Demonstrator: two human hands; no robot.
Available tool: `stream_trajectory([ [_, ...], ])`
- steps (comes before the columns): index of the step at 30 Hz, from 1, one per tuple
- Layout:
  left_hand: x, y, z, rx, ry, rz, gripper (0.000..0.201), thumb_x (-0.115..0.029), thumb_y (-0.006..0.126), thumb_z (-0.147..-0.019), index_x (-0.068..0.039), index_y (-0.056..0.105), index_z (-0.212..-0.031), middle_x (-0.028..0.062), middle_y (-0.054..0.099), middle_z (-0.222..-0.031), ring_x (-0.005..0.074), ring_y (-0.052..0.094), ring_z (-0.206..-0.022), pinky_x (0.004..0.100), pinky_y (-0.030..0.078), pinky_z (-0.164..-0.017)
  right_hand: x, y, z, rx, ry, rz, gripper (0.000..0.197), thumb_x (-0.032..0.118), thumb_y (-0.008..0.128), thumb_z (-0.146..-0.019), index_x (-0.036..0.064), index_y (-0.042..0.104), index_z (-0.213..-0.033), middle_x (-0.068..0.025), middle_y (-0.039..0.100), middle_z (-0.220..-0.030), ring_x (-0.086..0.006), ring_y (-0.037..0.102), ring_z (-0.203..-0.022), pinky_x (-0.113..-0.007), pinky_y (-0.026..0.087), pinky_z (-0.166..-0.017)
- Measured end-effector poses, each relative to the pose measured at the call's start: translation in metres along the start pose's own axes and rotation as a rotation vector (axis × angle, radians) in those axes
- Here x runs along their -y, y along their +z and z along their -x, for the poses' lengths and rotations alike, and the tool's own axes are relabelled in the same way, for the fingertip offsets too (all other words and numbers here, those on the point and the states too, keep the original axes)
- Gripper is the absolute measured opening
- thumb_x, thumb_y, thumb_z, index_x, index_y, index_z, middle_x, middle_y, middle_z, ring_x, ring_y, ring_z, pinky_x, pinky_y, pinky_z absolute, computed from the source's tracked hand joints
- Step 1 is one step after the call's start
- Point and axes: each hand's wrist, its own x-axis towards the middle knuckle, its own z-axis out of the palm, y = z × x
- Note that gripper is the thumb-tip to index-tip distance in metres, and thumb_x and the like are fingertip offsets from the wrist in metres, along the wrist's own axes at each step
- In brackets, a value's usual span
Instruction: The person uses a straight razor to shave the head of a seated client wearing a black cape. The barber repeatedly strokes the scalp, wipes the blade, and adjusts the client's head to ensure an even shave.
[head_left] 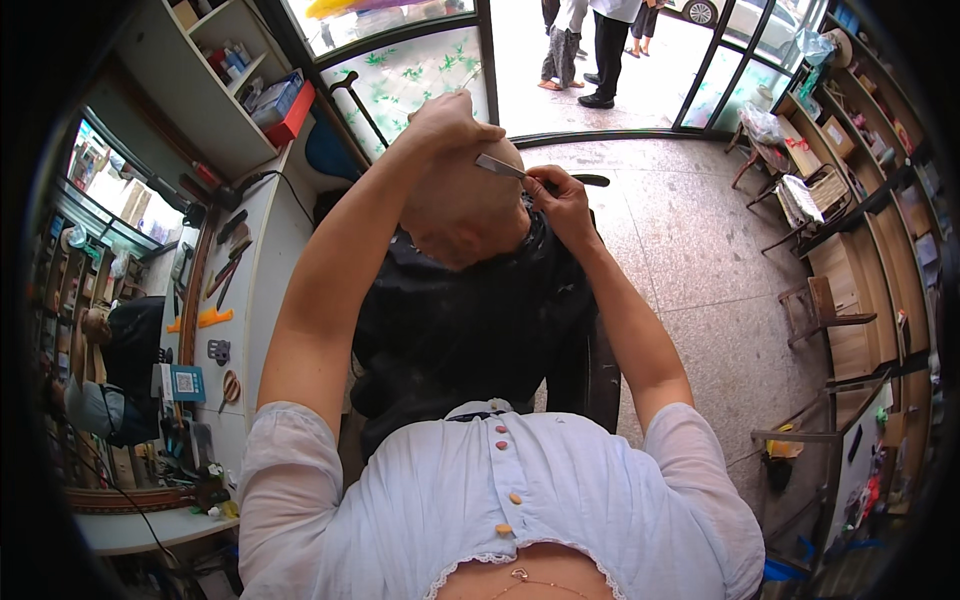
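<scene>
In front of me sits a person with a shaved head (pixel 465 195), tilted over and draped in a black cape (pixel 460 310). My left hand (pixel 450 124) lies on top of the head, its thumb stretched out to the right and its other fingers partly hidden. A straight razor (pixel 500 166) is pinched in my right hand (pixel 562 205) at the right side of the head. Its metal blade points left and lies against or just above the scalp; which of the two, I cannot tell. The dark handle sticks out to the right behind my fingers.
A counter (pixel 262 225) along the left carries scissors (pixel 230 388), an orange comb (pixel 205 319) and other tools before a large mirror (pixel 120 300). Chairs (pixel 822 305) and shelves (pixel 880 270) line the right. People (pixel 610 45) stand outside the doorway; a cane (pixel 358 105) leans beside the glass.
</scene>
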Motion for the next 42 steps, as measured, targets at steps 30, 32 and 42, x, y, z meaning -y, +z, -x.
stream_trajectory([
  [30, 0.003, -0.005, 0.007, 0.033, 0.043, 0.07, 0.085, -0.061, 0.07, -0.064, 0.008, 0.055, -0.11, 0.024, 0.059, -0.113, 0.0334, 0.058, -0.106, 0.0395, 0.046, -0.088, 0.019, 0.005, 0.0, -0.144, -0.216, 0.361, 0.012, 0.012, 0.071, -0.081, 0.0056, 0.067, -0.091, -0.0039, 0.061, -0.084, -0.0114, 0.059, -0.067, -0.023, 0.048, -0.06],
  [32, 0.001, -0.006, 0.009, 0.03, 0.046, 0.064, 0.084, -0.061, 0.07, -0.065, 0.008, 0.055, -0.11, 0.0236, 0.059, -0.113, 0.0332, 0.058, -0.106, 0.0394, 0.046, -0.088, 0.016, 0.004, 0.001, -0.116, -0.254, 0.4, 0.012, 0.012, 0.071, -0.081, 0.0055, 0.067, -0.091, -0.0041, 0.061, -0.084, -0.0119, 0.059, -0.066, -0.023, 0.048, -0.059],
  [42, 0.0, -0.004, 0.01, 0.015, 0.054, 0.051, 0.083, -0.062, 0.067, -0.068, 0.008, 0.055, -0.111, 0.0234, 0.059, -0.114, 0.0339, 0.057, -0.107, 0.0404, 0.045, -0.089, 0.012, 0.004, 0.005, -0.121, -0.263, 0.428, 0.012, 0.011, 0.069, -0.08, 0.0051, 0.066, -0.09, -0.0064, 0.06, -0.08, -0.0148, 0.06, -0.065, -0.026, 0.048, -0.057],
])
